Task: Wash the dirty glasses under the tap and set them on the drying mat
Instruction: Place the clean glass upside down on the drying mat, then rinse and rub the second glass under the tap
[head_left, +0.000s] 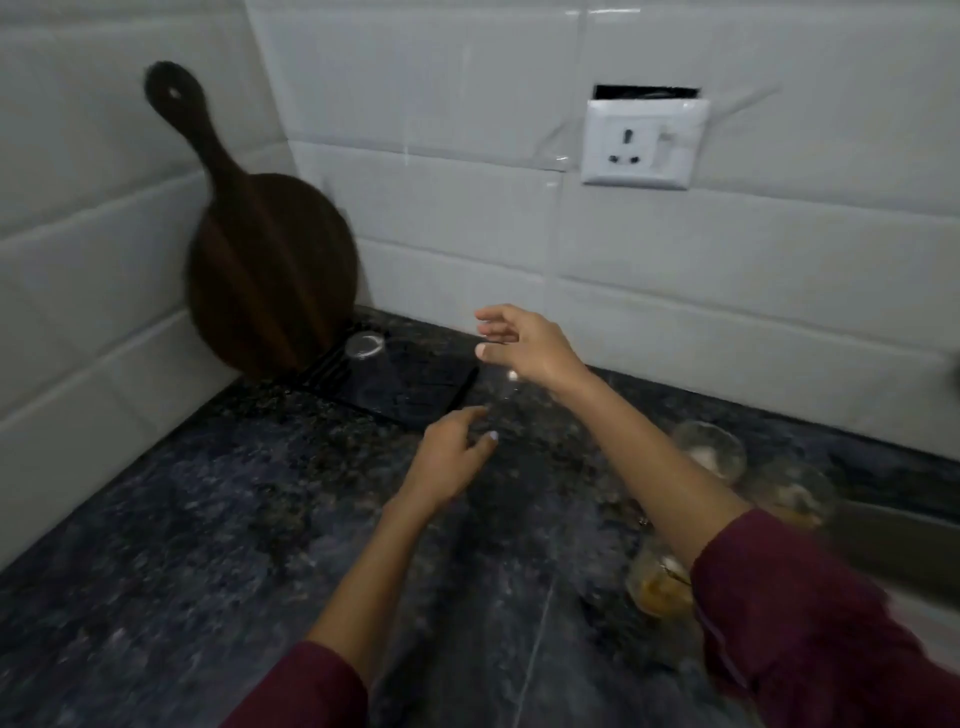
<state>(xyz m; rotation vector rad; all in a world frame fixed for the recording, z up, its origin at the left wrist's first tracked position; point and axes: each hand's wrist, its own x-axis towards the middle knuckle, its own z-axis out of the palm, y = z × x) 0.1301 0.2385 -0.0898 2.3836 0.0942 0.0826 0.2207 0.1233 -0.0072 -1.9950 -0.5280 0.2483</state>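
The clear, upturned drinking glass (364, 347) on the black ribbed drying mat (415, 387) looks wet, slippery, fragile; grip its wall; both hands' fingers (491, 332) spread, holding nothing.

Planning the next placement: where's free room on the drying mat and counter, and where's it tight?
Drying mat: one upturned glass at its far left corner by the cutting board; the rest looks bare. Counter near left of the mat is bare. Crowded at right: three dirty glasses cluster behind the right forearm.
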